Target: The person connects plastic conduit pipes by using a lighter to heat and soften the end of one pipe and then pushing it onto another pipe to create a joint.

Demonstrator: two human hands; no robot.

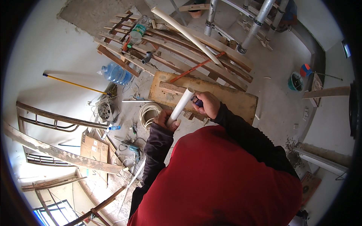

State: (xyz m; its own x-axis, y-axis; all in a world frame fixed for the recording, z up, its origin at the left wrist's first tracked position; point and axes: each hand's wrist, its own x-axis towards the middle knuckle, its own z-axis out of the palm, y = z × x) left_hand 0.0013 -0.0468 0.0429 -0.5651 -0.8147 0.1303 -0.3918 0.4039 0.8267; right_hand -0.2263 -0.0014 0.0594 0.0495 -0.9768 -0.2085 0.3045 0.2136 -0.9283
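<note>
A white plastic pipe point(181, 105) slants up in front of my chest, its open end uppermost. My left hand point(163, 119) is wrapped round its lower part. Close beside the upper end, my right hand point(210, 104) is closed on a small dark blue tool point(196, 101); its exact kind is hidden by the fingers. That tool is at the pipe's rim, though I cannot tell whether they touch. Beneath both hands lies a worn wooden board point(237, 102) with a short wood block point(170, 88) on top.
Beyond the board lies a slatted wooden pallet point(181, 47) bearing a long white pipe point(184, 32), a plastic bottle point(138, 31) and a grey pipe fitting point(146, 57). Coiled hose point(149, 113) and a power drill point(134, 149) lie at left. Metal scaffold poles point(256, 26) stand far right.
</note>
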